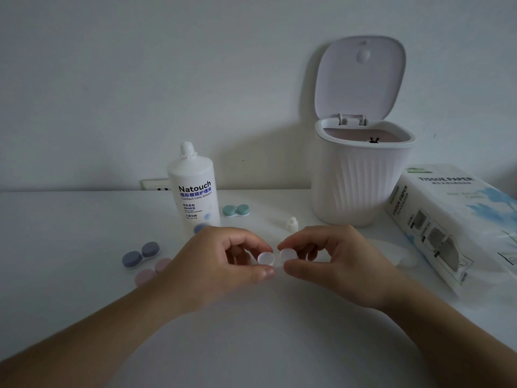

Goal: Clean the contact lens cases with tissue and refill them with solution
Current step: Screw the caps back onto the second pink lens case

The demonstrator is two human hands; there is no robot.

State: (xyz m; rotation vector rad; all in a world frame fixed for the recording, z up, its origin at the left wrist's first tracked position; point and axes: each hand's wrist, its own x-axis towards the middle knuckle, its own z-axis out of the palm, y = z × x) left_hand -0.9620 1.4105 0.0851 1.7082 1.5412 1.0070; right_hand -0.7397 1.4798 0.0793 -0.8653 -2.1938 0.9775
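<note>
Landmark: solution bottle [195, 191], white, "Natouch" label, standing upright on the white table [70, 233] with its cap off. Left of the bottle and nearer the camera: blue-grey lens case [140, 254], both lids on, lying flat. Just beside it, nearer still, pink lens case [152, 271], partly hidden behind the left hand. At the bottle's foot, a bluish round lid [200, 227], mostly covered by the knuckles; what it belongs to cannot be told. Left hand [223, 264], in front of the bottle: thumb and forefinger curled, pinching the left lid of a white lens case [275, 259]. This case is held just above the table, in front of and right of the bottle, both lids on and facing the camera. Just right of the bottle, further back: green lens case [236, 210], closed, flat on the table. Right of that, the bottle's small white cap [291, 223], upright, apart from the bottle. Right hand [330, 259]: thumb and forefinger curled, pinching the right lid of the white lens case; other fingers loosely bent. A flat tissue [391, 252] lies on the table just behind the right hand. Well right of the bottle, against the wall: white ribbed bin [361, 180], lid hinged fully up. Furthest right: tissue pack [453, 217], lying tilted, opening toward the camera.
</note>
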